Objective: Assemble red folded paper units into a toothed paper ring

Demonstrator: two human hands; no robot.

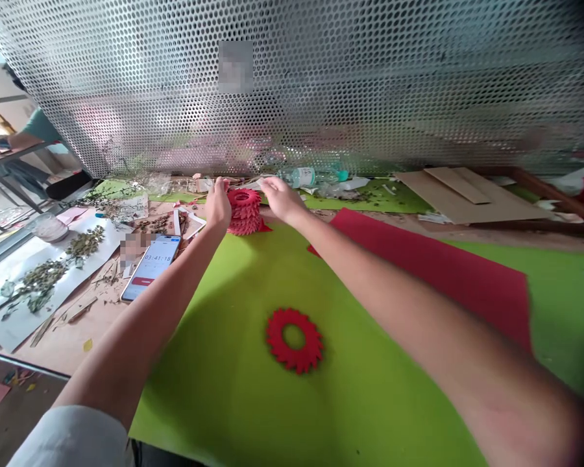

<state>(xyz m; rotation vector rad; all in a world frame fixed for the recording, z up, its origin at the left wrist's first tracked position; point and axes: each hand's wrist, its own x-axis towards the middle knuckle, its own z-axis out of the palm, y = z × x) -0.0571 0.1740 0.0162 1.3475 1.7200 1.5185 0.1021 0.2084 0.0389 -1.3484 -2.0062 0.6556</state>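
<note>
A stack of red toothed rings (244, 213) stands at the far edge of the green sheet (214, 389). My left hand (219, 205) is at the stack's left side, its fingers upright and close together; whether it touches the stack is unclear. To the right of the stack, my right hand (281, 198) is raised with fingers bent, and what lies between its fingertips cannot be made out. A single red toothed ring (294, 340) lies flat on the green sheet, nearer to me. Beneath my right forearm, a large red sheet (433, 272) extends rightward.
A phone (153, 266) showing a timer and dried plants on white paper (92, 259) lie left. Behind are a plastic bottle (311, 176), cardboard pieces (457, 194) and a perforated metal panel (321, 78). Another person's arm (29, 130) shows at far left.
</note>
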